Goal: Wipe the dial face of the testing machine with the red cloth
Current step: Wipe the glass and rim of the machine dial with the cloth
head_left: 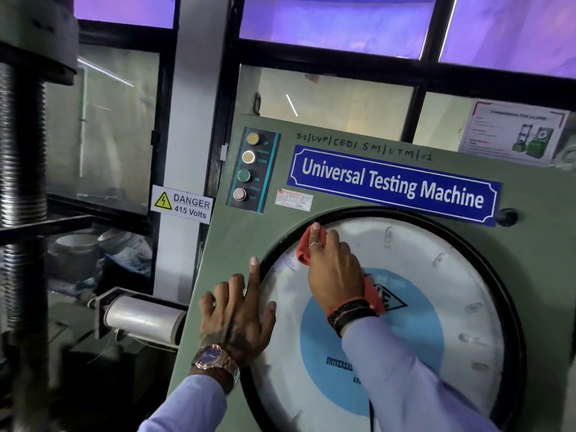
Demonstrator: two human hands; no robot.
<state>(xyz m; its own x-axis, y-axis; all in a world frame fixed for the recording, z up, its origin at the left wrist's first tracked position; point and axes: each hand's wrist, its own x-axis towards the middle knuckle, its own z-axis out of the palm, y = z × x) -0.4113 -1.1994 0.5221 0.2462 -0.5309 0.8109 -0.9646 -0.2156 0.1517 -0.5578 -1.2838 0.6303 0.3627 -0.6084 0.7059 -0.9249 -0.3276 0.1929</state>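
Red cloth [304,249] is bunched under the right hand [335,272] and pressed against the dial face [420,275] at its upper-left edge, just inside the black rim [498,266]; most of the unwiped glass lies to the right of and below it. Its fingers [316,236] are curled together, gripping the cloth, while the left hand [237,322] rests flat with fingers spread across the rim's left edge, holding nothing.
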